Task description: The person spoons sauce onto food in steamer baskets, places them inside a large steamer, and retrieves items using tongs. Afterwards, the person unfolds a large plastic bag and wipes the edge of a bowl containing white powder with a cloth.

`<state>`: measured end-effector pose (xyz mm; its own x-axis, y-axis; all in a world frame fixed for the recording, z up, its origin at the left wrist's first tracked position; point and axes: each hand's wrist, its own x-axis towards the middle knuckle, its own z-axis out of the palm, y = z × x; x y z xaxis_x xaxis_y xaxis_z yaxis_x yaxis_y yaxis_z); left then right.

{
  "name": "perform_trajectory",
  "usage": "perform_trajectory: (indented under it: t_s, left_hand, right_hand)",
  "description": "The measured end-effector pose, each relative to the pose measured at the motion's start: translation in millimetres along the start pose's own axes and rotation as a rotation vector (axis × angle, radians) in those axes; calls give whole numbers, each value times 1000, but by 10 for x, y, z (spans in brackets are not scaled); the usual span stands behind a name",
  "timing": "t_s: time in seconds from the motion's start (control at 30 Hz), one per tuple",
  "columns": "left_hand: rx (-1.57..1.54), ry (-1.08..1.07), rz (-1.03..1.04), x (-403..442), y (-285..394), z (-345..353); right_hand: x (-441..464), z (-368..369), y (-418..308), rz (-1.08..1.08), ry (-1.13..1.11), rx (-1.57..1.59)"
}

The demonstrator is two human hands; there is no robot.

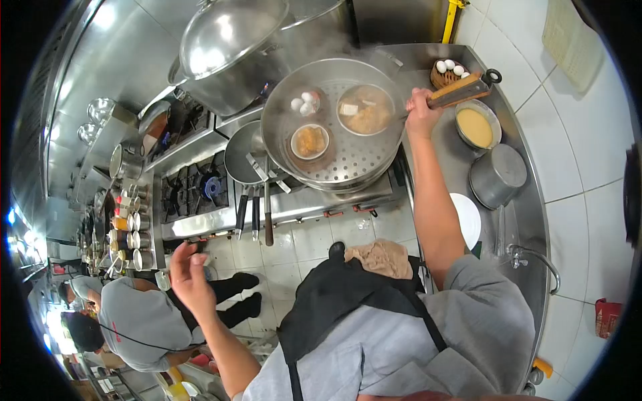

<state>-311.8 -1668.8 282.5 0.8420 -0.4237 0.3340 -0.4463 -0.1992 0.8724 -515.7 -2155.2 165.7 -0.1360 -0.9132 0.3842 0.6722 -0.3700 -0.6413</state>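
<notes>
My right hand [421,115] is closed around a long-handled utensil with a brown and dark handle [461,90] ending in a black ring. Its far end, toward the steamer, is hard to make out. Just left of that hand is a wide perforated steamer tray [344,155] over the stove. On the tray stand a large bowl of pale food in liquid [364,120], a small bowl of yellowish-brown food [309,142] and several white eggs [306,103]. My left hand [190,274] is raised over the floor to the lower left, fingers apart and holding nothing.
Pans [244,157] with handles outward rest by a lit burner [212,187]. Large pots [227,87] stand behind. On the right counter are a basket of eggs [448,77], a bowl of yellow liquid [475,127] and a pot [498,175]. A co-worker [140,321] stands lower left.
</notes>
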Motion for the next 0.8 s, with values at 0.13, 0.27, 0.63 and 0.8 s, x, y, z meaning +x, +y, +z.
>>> perform_trajectory:
  t_s: [0.13, 0.27, 0.63, 0.8]
  left_hand:
    - [-109, -249, 11, 175, 245, 775]
    - [-191, -495, -16, 426, 439, 1611]
    - [-306, -895, 12, 865, 245, 3149]
    - [-692, -1322, 2, 521, 372, 3618]
  right_hand:
    - [-45, 99, -27, -9, 63, 3]
    - [-52, 242, -150, 18, 98, 74]
    - [-779, 369, -1622, -801, 229, -799]
    - [-1682, 694, -2590, -620, 487, -575]
